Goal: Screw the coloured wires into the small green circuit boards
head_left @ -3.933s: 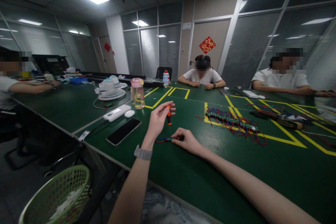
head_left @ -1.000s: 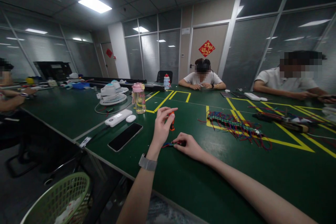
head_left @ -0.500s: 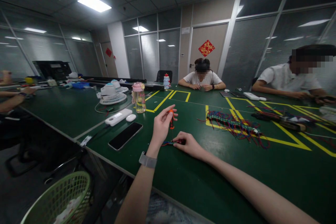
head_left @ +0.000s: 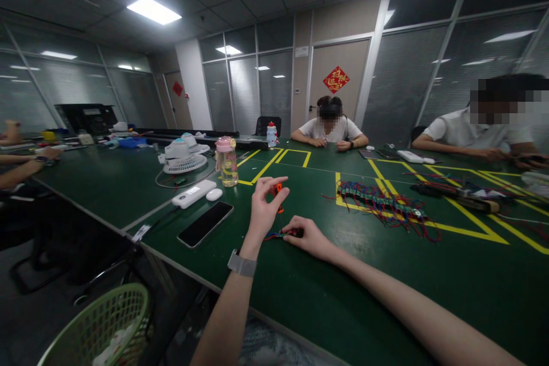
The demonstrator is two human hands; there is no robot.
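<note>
An orange and black screwdriver stands nearly upright, its thin shaft pointing down at a small green circuit board. Its handle is between the thumb and fingers of my left hand, with the index finger stretched over the top; some of the contact is hidden. My right hand pinches the board's right end low over the green table. Red and blue wires run from the board's left side. To the right lies a row of similar green boards with many loose red and blue wires.
A black phone, a white power bank, a white oval case and a pink-lidded bottle stand left of my hands. Beyond them is a white fan. Dark tools lie right; two people sit opposite.
My left thumb and fingers have shifted around the screwdriver handle, with the thumb now spread further from the index finger. My right hand has stayed at the board.
</note>
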